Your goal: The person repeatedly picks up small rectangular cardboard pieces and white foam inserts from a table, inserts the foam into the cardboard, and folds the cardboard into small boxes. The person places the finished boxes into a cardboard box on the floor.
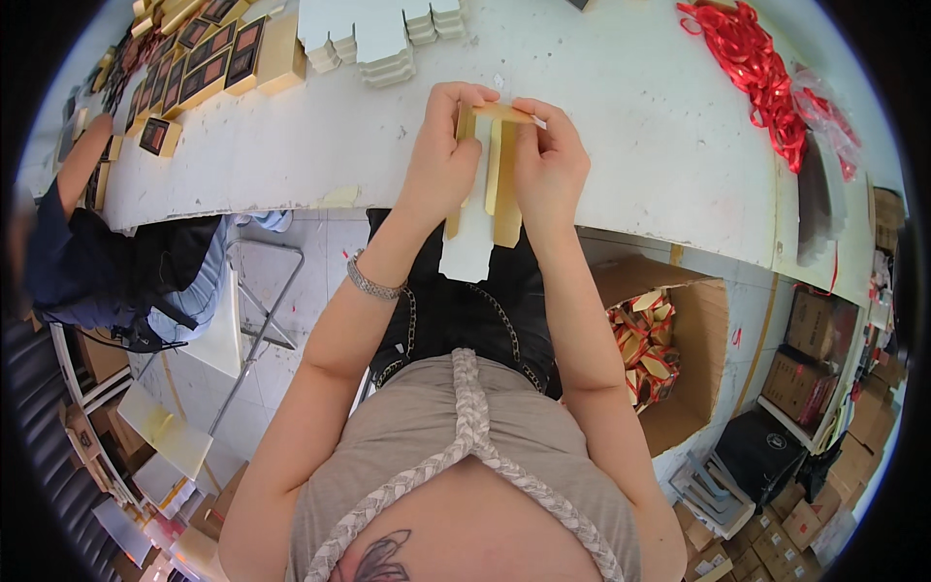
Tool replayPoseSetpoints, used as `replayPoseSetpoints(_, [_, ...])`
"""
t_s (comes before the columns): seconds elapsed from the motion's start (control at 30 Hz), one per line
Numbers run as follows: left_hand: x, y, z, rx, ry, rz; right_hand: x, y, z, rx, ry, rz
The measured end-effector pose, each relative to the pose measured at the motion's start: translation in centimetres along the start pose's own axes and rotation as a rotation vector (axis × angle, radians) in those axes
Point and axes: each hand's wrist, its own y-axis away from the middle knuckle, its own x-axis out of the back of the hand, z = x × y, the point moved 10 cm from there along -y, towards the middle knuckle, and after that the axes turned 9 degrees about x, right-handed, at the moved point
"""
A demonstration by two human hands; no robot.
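Between my two hands, at the near edge of the white table, is a partly folded gold carton (506, 184) with a white inside. Its long white flap hangs down toward my lap, past the table edge. My left hand (448, 145) grips the carton's far left side, the thumb bent against the inner wall. On the far right corner my right hand (551, 160) pinches the gold end panel between thumb and fingers. Just beyond my hands lies a stack of flat white carton blanks (373, 44).
Gold boxes with dark windowed fronts (208, 73) stand in rows at far left, near a co-worker's arm (85, 165). Red ribbons (752, 73) are heaped at far right. Below the table, a cardboard box (693, 359) holds several gold-and-red pieces. A folding chair (257, 291) stands at left.
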Motion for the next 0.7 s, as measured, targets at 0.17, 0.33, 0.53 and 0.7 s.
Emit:
replayPoseSetpoints(0.17, [-0.3,-0.4,-0.6,0.057,-0.125,-0.091,0.1,0.6,1.2,0.033,-0.158,-0.033])
replayPoseSetpoints(0.33, [-1.6,0.0,-1.0,0.077,-0.234,-0.098,0.4,-0.4,2.2,-0.224,-0.245,-0.194])
replayPoseSetpoints(0.53, [-0.1,-0.2,-1.4,0.135,0.042,-0.096,-0.6,-1.1,-0.8,0.06,0.312,-0.307])
replayPoseSetpoints(0.7, [0.3,-1.4,0.7,0.084,-0.783,-0.168,-2.0,-1.4,-2.0,0.244,0.599,-0.462])
